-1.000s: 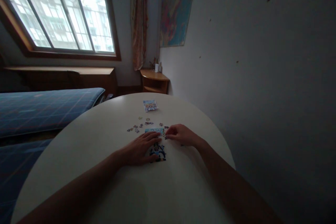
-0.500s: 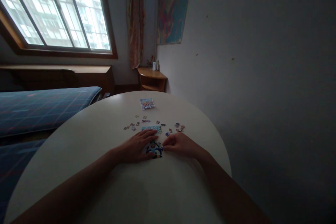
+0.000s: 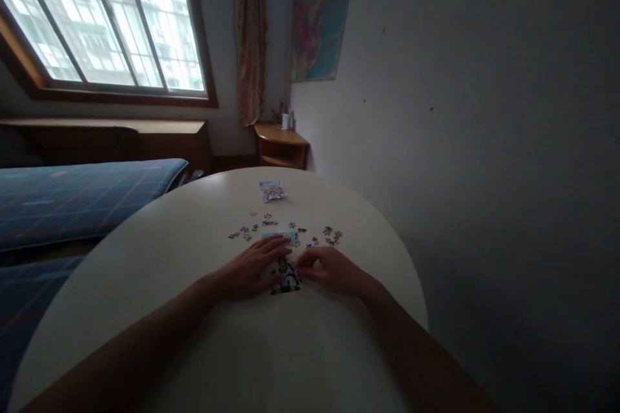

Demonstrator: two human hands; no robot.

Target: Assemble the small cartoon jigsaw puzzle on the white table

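Note:
A partly joined jigsaw puzzle (image 3: 289, 279), dark with blue and white patches, lies on the round white table (image 3: 271, 361). My left hand (image 3: 252, 269) rests flat with fingers apart over its left side, hiding part of it. At the right edge of the joined section, the thumb and forefinger of my right hand (image 3: 324, 268) are pinched on a small puzzle piece, mostly covered by the fingertips. Just beyond my left fingertips is another joined strip (image 3: 281, 235), light blue, partly covered by that hand.
Loose puzzle pieces lie scattered left (image 3: 245, 230) and right (image 3: 334, 237) beyond my hands. A small printed picture packet (image 3: 272, 190) sits farther back. The wall (image 3: 484, 174) runs along the table's right; a plaid-covered mattress (image 3: 87, 200) is at the left.
My right fingertips have shifted slightly left and up against the joined puzzle's edge. My left thumb has drawn back a little, baring more of the picture.

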